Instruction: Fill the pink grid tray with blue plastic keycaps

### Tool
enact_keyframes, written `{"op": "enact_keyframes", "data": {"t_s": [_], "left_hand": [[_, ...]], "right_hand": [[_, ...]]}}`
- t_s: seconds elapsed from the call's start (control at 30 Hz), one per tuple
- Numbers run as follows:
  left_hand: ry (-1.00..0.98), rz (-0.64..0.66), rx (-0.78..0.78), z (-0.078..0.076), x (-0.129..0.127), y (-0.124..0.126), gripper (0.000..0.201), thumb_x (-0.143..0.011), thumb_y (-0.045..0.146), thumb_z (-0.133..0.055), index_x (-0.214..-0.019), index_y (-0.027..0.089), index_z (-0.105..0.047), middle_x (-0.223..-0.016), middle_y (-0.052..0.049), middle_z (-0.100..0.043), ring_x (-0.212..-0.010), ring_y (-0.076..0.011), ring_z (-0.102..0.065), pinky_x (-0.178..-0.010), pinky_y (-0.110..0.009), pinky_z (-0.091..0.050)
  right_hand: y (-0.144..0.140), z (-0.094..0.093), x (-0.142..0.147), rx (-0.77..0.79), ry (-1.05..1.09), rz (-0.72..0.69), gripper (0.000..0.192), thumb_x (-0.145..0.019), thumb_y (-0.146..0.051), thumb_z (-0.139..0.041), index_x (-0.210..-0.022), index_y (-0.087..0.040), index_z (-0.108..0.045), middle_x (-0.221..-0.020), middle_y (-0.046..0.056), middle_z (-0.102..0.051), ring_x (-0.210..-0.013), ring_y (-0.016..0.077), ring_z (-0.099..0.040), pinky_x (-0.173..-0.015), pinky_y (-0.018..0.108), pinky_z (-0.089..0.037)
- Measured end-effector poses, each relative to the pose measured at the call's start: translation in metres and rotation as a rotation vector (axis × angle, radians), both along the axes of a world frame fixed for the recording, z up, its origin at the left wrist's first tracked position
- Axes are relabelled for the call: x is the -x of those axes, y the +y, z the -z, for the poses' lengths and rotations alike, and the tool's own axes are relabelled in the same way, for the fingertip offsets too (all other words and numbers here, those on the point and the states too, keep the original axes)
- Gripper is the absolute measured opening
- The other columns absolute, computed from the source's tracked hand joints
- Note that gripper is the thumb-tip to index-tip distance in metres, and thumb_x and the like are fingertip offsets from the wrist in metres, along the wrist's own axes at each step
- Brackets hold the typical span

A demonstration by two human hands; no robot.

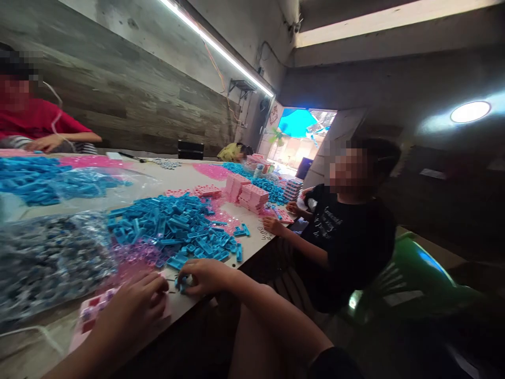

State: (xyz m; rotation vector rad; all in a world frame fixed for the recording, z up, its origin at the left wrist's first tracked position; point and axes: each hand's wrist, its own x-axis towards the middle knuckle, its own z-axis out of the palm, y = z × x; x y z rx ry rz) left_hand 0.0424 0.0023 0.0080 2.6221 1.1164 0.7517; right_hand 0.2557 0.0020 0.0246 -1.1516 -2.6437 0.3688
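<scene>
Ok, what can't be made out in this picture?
In the head view:
Pink tray: partly hidden by the left hand.
That hand's grip: hidden by its own back.
Blue piece: partly covered by the right hand.
Clear bag: contents blurred, left side cut off by the edge.

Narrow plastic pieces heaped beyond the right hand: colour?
Narrow plastic pieces are bright blue; head view.

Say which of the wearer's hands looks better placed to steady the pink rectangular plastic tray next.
Probably the left hand: it is nearer the pink rectangular plastic tray, while the right hand is farther off, its fingers around a small blue plastic piece.
</scene>
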Motion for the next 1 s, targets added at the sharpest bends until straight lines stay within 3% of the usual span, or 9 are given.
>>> {"op": "enact_keyframes", "data": {"t_s": [0.2,0.43,0.7,1.0], "left_hand": [[0.089,-0.095,0.082,-0.014,-0.002,-0.010,0.015,-0.072,0.018,-0.051,-0.083,0.021,-0.060,-0.086,-0.003,-0.065,-0.090,-0.0235,-0.055,-0.076,-0.034,-0.037],[0.074,-0.144,0.124,-0.015,-0.003,-0.015,0.039,-0.067,0.027,-0.055,-0.104,0.017,-0.050,-0.108,-0.009,-0.057,-0.101,-0.0279,-0.050,-0.085,-0.040,-0.038],[0.082,-0.140,0.129,-0.014,-0.003,-0.016,0.036,-0.064,0.026,-0.055,-0.100,0.019,-0.050,-0.105,-0.008,-0.056,-0.101,-0.0274,-0.049,-0.084,-0.039,-0.038],[0.102,-0.162,0.124,-0.017,-0.005,-0.018,0.035,-0.064,0.023,-0.053,-0.098,0.019,-0.048,-0.103,-0.008,-0.057,-0.099,-0.0257,-0.050,-0.080,-0.037,-0.037]], "right_hand": [[-0.006,-0.002,0.000,-0.005,0.095,0.097,0.034,-0.069,-0.015,-0.066,-0.102,-0.019,-0.059,-0.088,0.001,-0.057,-0.074,0.0133,-0.054,-0.068,0.022,-0.042],[-0.014,0.000,0.016,-0.089,0.199,0.034,0.033,-0.068,-0.013,-0.064,-0.100,-0.018,-0.056,-0.083,0.001,-0.057,-0.076,0.0144,-0.054,-0.069,0.024,-0.043],[-0.013,0.006,0.027,-0.173,0.250,-0.001,0.030,-0.071,-0.015,-0.065,-0.099,-0.017,-0.057,-0.099,0.007,-0.063,-0.092,0.0198,-0.057,-0.080,0.030,-0.046],[-0.011,0.010,0.026,-0.184,0.232,-0.078,0.025,-0.075,-0.014,-0.066,-0.099,-0.018,-0.061,-0.104,0.006,-0.065,-0.100,0.0188,-0.058,-0.087,0.029,-0.047]]}}
